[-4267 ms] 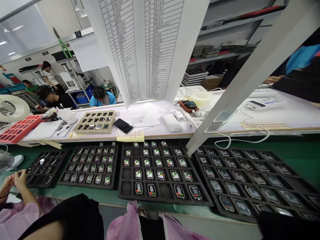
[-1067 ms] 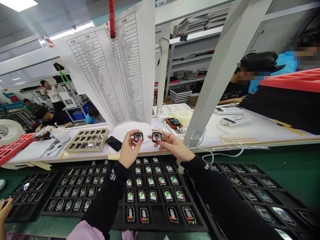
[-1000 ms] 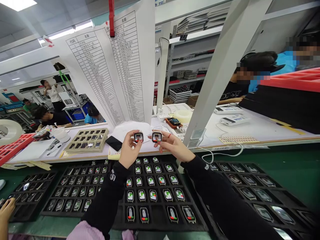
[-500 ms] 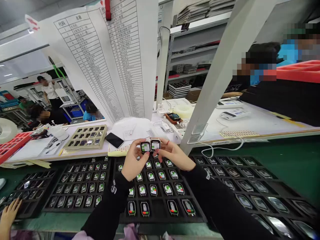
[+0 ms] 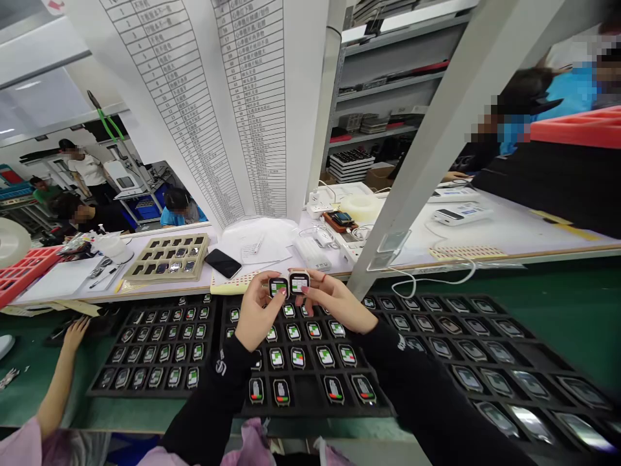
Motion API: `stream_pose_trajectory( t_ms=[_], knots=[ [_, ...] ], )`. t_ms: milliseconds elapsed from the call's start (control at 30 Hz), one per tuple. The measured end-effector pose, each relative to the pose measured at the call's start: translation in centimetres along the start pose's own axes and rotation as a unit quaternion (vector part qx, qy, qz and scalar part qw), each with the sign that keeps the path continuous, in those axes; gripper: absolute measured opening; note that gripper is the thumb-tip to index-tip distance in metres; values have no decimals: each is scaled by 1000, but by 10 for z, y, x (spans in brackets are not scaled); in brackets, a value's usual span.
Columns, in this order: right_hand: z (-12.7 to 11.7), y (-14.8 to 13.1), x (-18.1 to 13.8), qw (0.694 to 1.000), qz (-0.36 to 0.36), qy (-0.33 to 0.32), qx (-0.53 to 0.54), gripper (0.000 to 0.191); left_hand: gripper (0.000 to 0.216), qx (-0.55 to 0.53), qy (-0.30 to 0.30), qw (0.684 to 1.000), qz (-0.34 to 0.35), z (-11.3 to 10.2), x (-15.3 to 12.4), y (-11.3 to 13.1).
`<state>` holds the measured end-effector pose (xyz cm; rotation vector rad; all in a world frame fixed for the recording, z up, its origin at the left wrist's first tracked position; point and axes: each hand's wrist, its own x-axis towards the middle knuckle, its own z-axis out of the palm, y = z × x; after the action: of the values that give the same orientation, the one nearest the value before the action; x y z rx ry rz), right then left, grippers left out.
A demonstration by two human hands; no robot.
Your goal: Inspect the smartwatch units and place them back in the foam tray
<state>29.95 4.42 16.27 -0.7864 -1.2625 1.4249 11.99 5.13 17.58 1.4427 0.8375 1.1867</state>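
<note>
Side by side above the middle black tray point(image 5: 310, 388), I hold two square smartwatch heads with lit screens. My left hand point(image 5: 257, 310) is closed around the left smartwatch point(image 5: 278, 287), its thumb lying on the screen. My right hand point(image 5: 337, 301) grips the right smartwatch point(image 5: 299, 283), with the thumb at its lower edge. Both screens show white and green areas. Under my hands, the tray holds rows of lit watches, some with green blocks and the front ones with a red and green strip. One slot in its front row has no watch.
More watch trays lie left point(image 5: 145, 349) and right point(image 5: 485, 362). A co-worker's hand point(image 5: 76, 333) rests on a tray at far left. The shelf behind bears a phone point(image 5: 223, 263), a beige tray point(image 5: 167, 259) and a power strip point(image 5: 347, 246). A slanted white post point(image 5: 422, 136) stands right.
The view has shifted slightly. My left thumb has moved onto the left watch's screen. The co-worker's hand and the far-left tray have moved farther back.
</note>
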Motion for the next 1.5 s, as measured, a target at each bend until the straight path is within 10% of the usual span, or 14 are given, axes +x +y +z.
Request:
stream_pose_trajectory(
  t_ms=[233,433,733,967,1133,1333,1500],
  knots=[
    [6,19,-18,1000,30,0,-6,53,29,9,8,1000,-24,-14,-17,-22],
    [2,89,-74,989,141,31,-24,66,35,54,74,978,-189,-60,-78,-84],
    [14,201,-140,884,230,11,-408,59,32,321,146,902,-249,-115,-132,-174],
    [29,200,-134,811,249,-16,-529,52,25,413,124,871,-237,-113,-126,-190],
    [-15,186,-129,827,216,94,-511,38,32,457,141,855,-202,-111,-126,-192],
    [-80,169,-127,743,322,185,-557,37,37,478,25,860,-178,-87,-119,-185],
    [-88,175,-120,714,367,176,-569,33,54,552,-56,803,-219,-58,-117,-184]
  ],
)
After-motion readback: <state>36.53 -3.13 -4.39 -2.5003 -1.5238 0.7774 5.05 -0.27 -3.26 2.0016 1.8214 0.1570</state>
